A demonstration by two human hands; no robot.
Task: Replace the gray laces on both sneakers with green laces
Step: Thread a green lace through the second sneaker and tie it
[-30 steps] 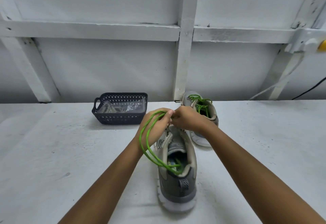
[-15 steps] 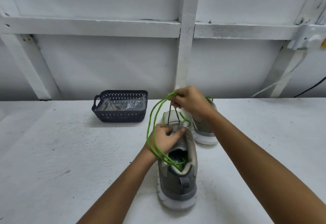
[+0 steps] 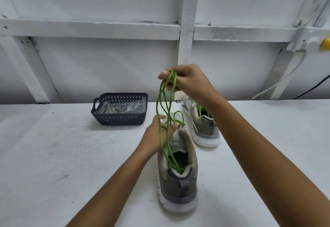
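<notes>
A grey sneaker (image 3: pixel 178 182) stands in front of me, heel toward me, on the white table (image 3: pixel 62 164). A green lace (image 3: pixel 161 119) runs from its front eyelets up into the air, and its loose end trails down into the shoe's opening. My right hand (image 3: pixel 185 82) pinches the lace high above the shoe. My left hand (image 3: pixel 159 135) presses on the shoe's front by the tongue. The second grey sneaker (image 3: pixel 203 124) stands behind to the right, with green lace in it.
A dark perforated basket (image 3: pixel 121 109) with pale laces and clear plastic inside sits at the back left of the table. A white framed wall (image 3: pixel 185 35) rises right behind the table. A black cable (image 3: pixel 314 87) hangs at the far right.
My right hand has risen from the shoe's front to well above it, drawing the green lace up. My left hand has dropped from the lace onto the shoe.
</notes>
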